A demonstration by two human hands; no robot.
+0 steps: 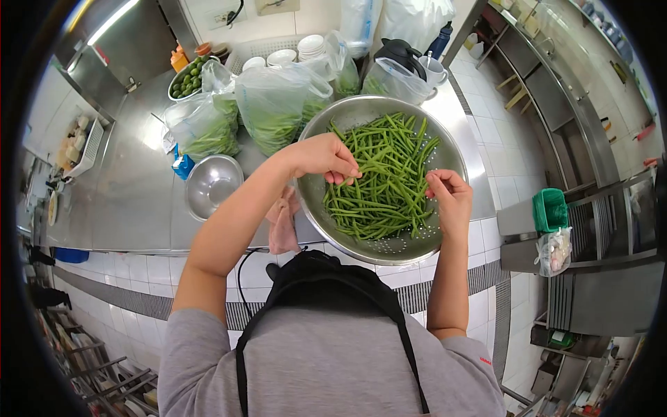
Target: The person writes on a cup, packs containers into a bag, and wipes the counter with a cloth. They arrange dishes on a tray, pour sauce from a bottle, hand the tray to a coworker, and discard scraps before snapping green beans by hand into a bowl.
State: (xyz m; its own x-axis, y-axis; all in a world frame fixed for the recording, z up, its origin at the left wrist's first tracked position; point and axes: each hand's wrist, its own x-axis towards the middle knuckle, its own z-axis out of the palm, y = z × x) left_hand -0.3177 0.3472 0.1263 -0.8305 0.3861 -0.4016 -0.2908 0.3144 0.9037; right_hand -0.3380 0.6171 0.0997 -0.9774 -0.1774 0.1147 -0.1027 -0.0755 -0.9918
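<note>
A large steel colander full of green beans stands at the table's front edge. My left hand is over its left side, fingers closed in a pinch above the beans. Whether a bean is between those fingertips is too small to tell. At the right rim, my right hand is also closed, thumb against the fingers beside the pile. What it holds, if anything, I cannot make out. Small drain holes show in the colander's wall below and to the right of the beans.
Left of the colander are an empty steel bowl and a pink cloth. Behind stand plastic bags of green vegetables, a bowl of small green fruits, stacked white dishes and a black jug. A green bin is at right.
</note>
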